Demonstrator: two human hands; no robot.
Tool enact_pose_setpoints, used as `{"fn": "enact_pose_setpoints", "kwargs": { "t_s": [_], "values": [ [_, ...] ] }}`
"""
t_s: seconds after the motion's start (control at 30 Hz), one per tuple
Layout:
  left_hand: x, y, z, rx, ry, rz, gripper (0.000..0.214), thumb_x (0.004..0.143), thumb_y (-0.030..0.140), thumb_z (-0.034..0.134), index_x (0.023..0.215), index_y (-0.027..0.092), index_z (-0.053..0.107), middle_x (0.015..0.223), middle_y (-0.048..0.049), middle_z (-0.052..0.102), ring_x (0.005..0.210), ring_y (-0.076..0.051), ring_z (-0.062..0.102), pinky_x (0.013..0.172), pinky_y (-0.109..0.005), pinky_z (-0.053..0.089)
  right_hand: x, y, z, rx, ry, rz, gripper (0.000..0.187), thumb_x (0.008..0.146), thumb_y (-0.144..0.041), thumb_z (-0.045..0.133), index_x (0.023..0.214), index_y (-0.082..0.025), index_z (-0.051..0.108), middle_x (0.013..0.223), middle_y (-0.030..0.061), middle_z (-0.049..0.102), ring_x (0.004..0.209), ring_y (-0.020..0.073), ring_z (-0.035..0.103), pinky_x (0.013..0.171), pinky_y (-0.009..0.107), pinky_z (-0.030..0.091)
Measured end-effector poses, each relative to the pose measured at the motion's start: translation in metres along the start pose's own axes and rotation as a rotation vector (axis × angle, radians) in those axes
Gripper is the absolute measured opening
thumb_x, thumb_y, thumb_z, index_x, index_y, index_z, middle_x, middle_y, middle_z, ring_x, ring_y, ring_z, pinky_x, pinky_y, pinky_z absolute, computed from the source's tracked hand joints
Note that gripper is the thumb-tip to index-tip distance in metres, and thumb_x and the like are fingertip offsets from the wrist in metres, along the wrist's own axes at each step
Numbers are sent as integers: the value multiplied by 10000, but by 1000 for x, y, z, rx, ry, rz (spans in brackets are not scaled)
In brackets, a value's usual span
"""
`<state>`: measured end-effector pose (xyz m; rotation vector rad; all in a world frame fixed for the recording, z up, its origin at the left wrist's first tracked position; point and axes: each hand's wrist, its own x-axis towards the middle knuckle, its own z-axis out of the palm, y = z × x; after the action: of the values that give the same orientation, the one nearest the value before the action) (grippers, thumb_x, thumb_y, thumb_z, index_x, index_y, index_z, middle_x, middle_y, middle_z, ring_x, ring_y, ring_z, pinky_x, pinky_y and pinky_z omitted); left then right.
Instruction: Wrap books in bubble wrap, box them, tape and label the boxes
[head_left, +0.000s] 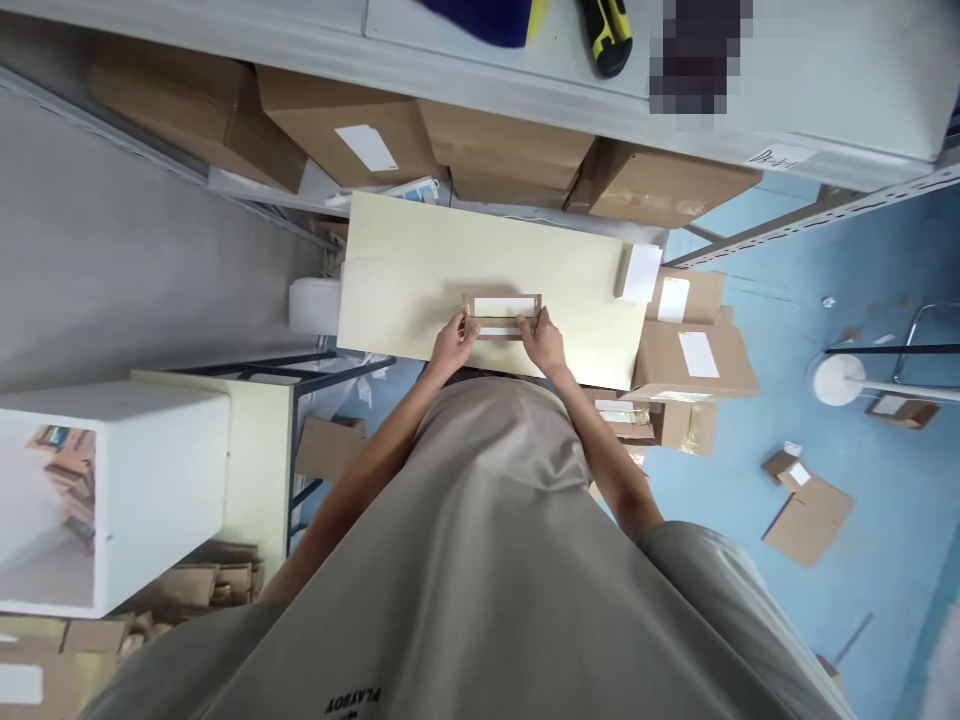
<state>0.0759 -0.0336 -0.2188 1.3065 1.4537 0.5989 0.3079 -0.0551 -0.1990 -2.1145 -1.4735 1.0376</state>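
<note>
The left hand [453, 343] and right hand [544, 342] grasp the 2 ends of a small brown box [501, 322], which is over the near-middle of the table [397, 265]; whether it rests there is unclear. Light, equal pressure should keep it square and undented. Its rectangular body looks like matte cardboard with flat white strips [505, 307]; the pale-yellow tabletop appears smooth, and 1 crisp-edged white block [641, 274] sits at its right end.

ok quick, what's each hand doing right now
Left hand: closed on the left end of a small cardboard box.
Right hand: closed on the right end of that same box.
</note>
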Motion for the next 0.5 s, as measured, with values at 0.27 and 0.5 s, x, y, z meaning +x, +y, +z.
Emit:
{"fn": "enact_pose_setpoints", "kwargs": {
  "t_s": [0.27, 0.5],
  "values": [
    [11, -1, -9, 50, -113, 17, 423, 976, 422, 614, 1317, 176, 651, 1257, -108, 760, 1103, -233, 711, 916, -308, 572, 4, 9, 5, -57, -63, 13, 848, 1033, -834, 261, 1472, -143, 483, 1121, 231, 789, 995, 432, 746, 883, 571, 596],
    [4, 7, -2, 81, -69, 50, 380, 1013, 333, 562, 1349, 184, 659, 1279, -111, 769, 1122, -235, 732, 952, -302, 565, 6, 32, 0, -79, -73, -119, 764, 1107, -692, 141, 1512, -142, 483, 1204, 218, 788, 1045, 401, 756, 873, 462, 582]
  ]
}}
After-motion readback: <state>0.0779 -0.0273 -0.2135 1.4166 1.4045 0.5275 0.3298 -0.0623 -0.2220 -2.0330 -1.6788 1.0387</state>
